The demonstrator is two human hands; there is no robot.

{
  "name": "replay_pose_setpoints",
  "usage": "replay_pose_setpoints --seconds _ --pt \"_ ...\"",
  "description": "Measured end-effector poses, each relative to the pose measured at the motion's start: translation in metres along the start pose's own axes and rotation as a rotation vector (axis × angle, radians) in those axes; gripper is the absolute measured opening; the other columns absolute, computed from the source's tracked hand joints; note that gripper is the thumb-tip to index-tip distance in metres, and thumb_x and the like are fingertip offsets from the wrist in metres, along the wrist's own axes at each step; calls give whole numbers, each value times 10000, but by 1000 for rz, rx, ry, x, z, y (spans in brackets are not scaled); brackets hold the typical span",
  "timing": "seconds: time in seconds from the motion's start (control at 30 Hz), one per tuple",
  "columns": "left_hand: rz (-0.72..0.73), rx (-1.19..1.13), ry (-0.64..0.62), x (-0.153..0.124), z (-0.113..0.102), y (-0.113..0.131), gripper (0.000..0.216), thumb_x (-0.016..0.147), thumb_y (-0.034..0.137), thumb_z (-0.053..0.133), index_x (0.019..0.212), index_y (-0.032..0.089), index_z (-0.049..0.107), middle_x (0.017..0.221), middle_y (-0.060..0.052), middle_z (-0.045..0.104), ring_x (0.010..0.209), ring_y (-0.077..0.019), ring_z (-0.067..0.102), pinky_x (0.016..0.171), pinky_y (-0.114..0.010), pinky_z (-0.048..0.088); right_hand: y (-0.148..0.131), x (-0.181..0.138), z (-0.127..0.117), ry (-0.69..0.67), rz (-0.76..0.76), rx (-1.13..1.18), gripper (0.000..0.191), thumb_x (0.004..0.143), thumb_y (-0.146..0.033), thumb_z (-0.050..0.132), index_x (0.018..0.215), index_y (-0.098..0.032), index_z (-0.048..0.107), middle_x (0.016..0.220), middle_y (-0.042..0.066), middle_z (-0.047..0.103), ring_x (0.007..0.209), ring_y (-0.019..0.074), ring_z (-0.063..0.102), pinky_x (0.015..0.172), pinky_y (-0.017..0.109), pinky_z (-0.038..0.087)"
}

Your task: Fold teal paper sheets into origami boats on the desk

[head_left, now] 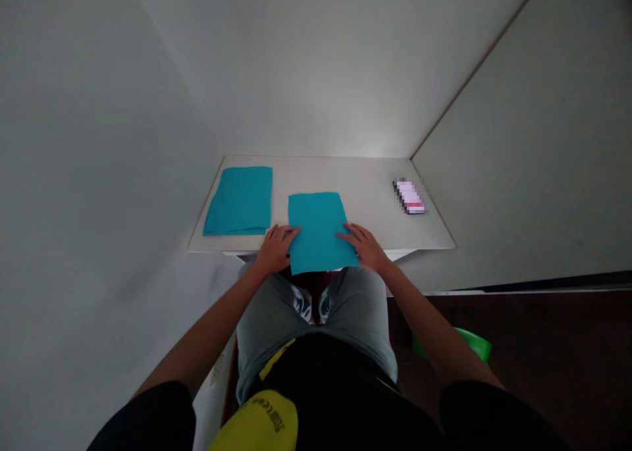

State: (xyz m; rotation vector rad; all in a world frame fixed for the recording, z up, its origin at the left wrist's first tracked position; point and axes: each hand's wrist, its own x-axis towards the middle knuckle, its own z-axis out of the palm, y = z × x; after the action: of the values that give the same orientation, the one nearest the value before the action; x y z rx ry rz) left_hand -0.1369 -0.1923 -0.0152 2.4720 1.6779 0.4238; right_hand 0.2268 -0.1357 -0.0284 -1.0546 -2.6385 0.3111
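A flat, rectangular teal cloth (318, 217) lies in front of me, its near end reaching past the table's front edge. My left hand (275, 248) is at its left side, thumb on the cloth and the other fingers stretched out beside the edge. At the right side, my right hand (366, 245) rests with spread fingers, thumb and fingertips touching the cloth. Neither hand is closed around it. To the left, a larger folded teal cloth (240, 201) lies flat, with layers showing at its near edge; my left fingertips are close to its corner.
The narrow white table (375, 227) stands against walls at the back and right. A phone with a lit, blurred screen (409, 196) lies at its right end. Below right, a green plastic object (474, 344) is partly hidden behind my right arm. My legs are under the front edge.
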Motion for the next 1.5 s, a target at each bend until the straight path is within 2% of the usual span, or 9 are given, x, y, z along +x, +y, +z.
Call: replay_pose_setpoints --seconds 0.13,0.27,0.37,0.57,0.77,0.93,1.1,1.3,1.5 --pt "18 -37 0 7 -1 -1 665 887 225 662 1547 207 589 1623 -168 541 1522 -335 499 1356 -551 246 3 3 2 -6 71 -6 831 873 -209 662 1679 -195 456 1636 177 533 1421 374 500 1195 535 386" --pt "79 -151 10 7 1 -7 500 927 224 639 1426 241 668 1605 -104 602 1520 -279 520 1340 -528 278 0 1 1 66 81 60 525 943 -224 626 1461 -258 702 1545 132 629 1377 333 546 1164 501 393" --pt "47 -239 46 11 5 -12 272 959 261 637 1208 245 745 1404 -93 745 1393 -270 629 1273 -506 371 -3 6 0 156 147 141 282 1016 -328 593 1187 -262 808 1363 107 748 1257 303 622 1108 473 422" --pt "-312 -302 181 41 13 -10 274 1021 464 614 916 217 668 876 -67 747 878 -243 708 904 -380 528 -3 35 1 202 532 331 450 1024 -621 509 855 -241 681 767 33 705 744 232 653 754 356 485" --pt "-419 -385 279 56 18 -2 311 991 415 654 1203 188 663 876 -30 739 870 -233 728 899 -368 520 2 50 8 328 666 440 400 929 -585 594 1131 -243 642 831 28 745 773 256 712 806 398 545" --pt "-408 -454 255 55 16 0 592 902 434 784 1395 166 596 962 -59 803 999 -274 758 1037 -444 521 5 53 11 389 709 515 653 904 -605 634 1391 -179 548 975 98 792 842 292 741 873 473 590" --pt "-327 -654 132 46 4 -4 378 804 414 846 1087 194 723 1034 -75 817 1004 -275 756 1002 -439 571 3 41 2 298 567 680 932 706 -592 896 1482 -217 542 1175 105 807 1041 317 752 1023 533 582" --pt "-291 -978 202 51 -42 8 431 824 621 803 936 212 725 952 -38 784 874 -214 735 858 -367 620 -10 37 -49 341 433 891 490 804 -621 843 1080 -223 768 1083 57 818 1015 287 739 1015 497 598" --pt "-288 -1072 319 86 -81 7 455 842 632 811 906 215 641 913 -15 730 766 -161 694 680 -280 585 -13 67 -84 447 382 1042 549 852 -632 829 1243 -258 741 1214 63 813 1072 277 751 971 462 638"
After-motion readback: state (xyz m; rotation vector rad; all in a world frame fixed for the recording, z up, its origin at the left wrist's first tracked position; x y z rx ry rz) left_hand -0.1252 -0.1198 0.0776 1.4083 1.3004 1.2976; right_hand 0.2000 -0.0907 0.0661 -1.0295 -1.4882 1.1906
